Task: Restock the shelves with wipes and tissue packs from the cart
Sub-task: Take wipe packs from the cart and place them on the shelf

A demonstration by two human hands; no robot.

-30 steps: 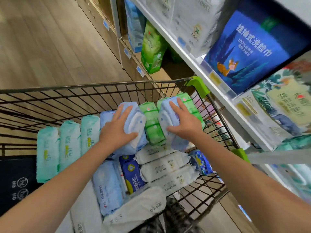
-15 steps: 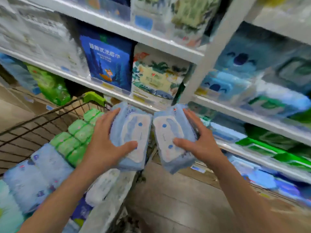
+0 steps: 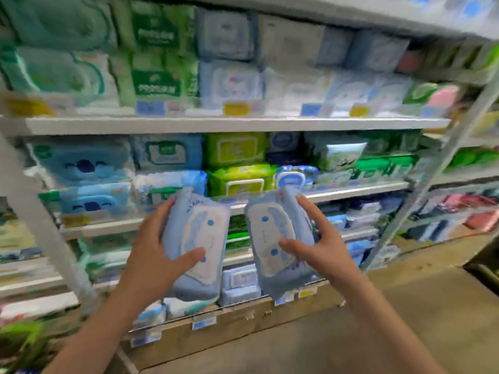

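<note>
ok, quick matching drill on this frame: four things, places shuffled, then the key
Things
1. pale blue wipes packs
2. lime-green wipes packs
3. red-pink packs
4. blue animal-face packs

Places
A. far right end of the shelving
B. left end of the middle shelf
C. gripped, one in the left hand, one in the right hand
D. centre of the middle shelf, just above the hands

Pairs: 1-C, 2-D, 3-A, 4-B

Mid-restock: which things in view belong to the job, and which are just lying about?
Job: left hand, gripping left blue wipes pack; right hand, gripping right blue wipes pack; shelves.
Just there: yellow-green packs already shelved; price tags; floor.
</note>
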